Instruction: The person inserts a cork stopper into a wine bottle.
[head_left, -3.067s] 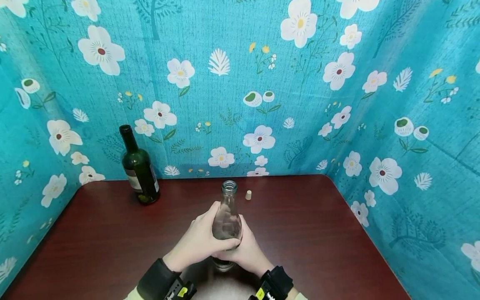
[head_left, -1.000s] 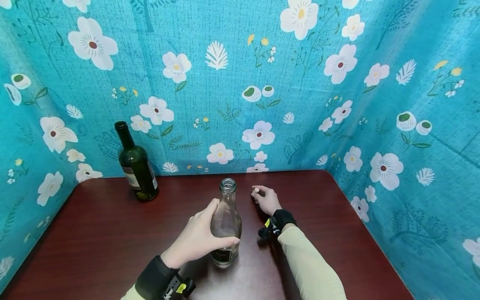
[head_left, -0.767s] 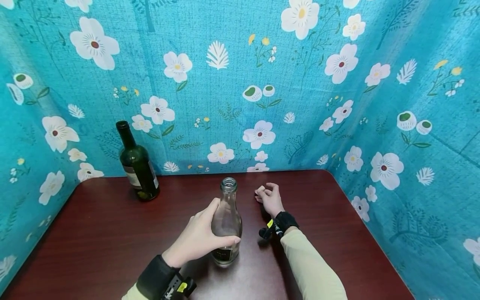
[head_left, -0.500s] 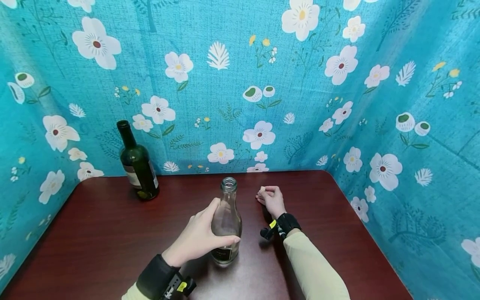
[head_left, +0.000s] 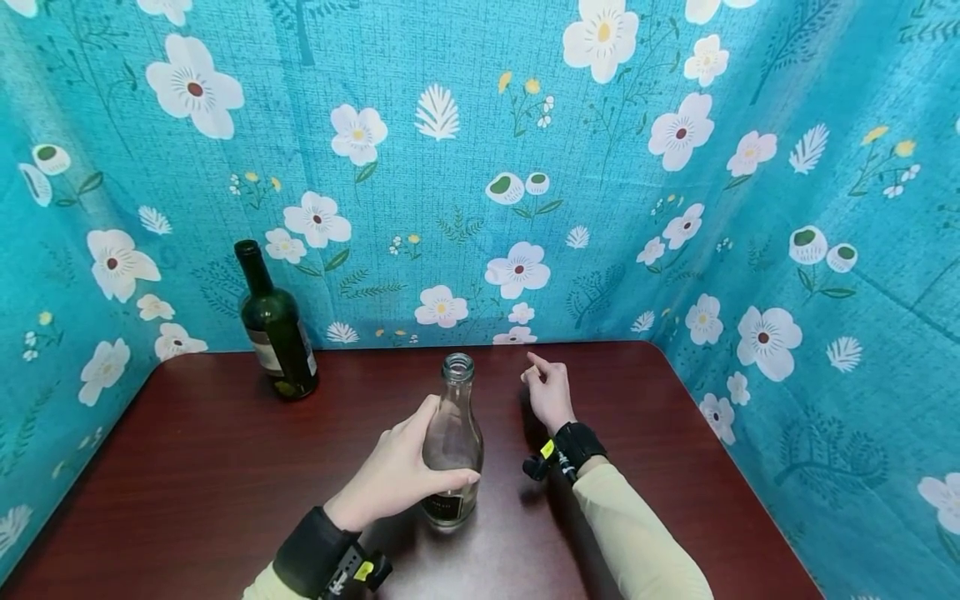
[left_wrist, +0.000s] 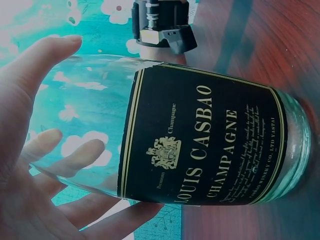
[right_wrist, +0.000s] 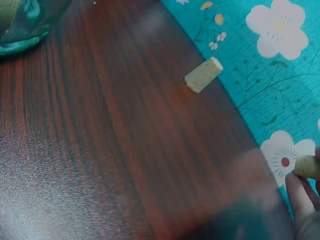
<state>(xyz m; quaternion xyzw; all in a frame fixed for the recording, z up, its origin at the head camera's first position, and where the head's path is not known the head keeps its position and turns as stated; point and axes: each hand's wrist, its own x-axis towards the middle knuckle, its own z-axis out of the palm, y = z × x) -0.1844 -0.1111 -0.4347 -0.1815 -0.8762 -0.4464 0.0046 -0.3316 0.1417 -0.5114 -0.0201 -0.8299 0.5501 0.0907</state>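
Note:
A clear glass bottle point(head_left: 454, 442) stands upright on the table in the head view. My left hand point(head_left: 399, 473) grips its side, thumb across the front; the left wrist view shows the bottle's black champagne label point(left_wrist: 200, 137) and fingers point(left_wrist: 82, 152) through the glass. Back and to the right of the bottle, my right hand point(head_left: 550, 398) is over the table, index finger pointing forward. The right wrist view shows a small cork point(right_wrist: 306, 166) at its fingertips, partly cut off by the frame; the head view does not show this cork.
A second cork point(right_wrist: 203, 75) is on the dark red table point(head_left: 225, 467) near its back edge in the right wrist view. At the back left stands a green wine bottle point(head_left: 277, 342). A blue flowered curtain point(head_left: 435, 183) borders the table's back and sides.
My right hand has let go of the clear bottle, moved forward and right, and picked up the cork from the table. Lately its fingers shift about the cork. The left hand keeps its grip.

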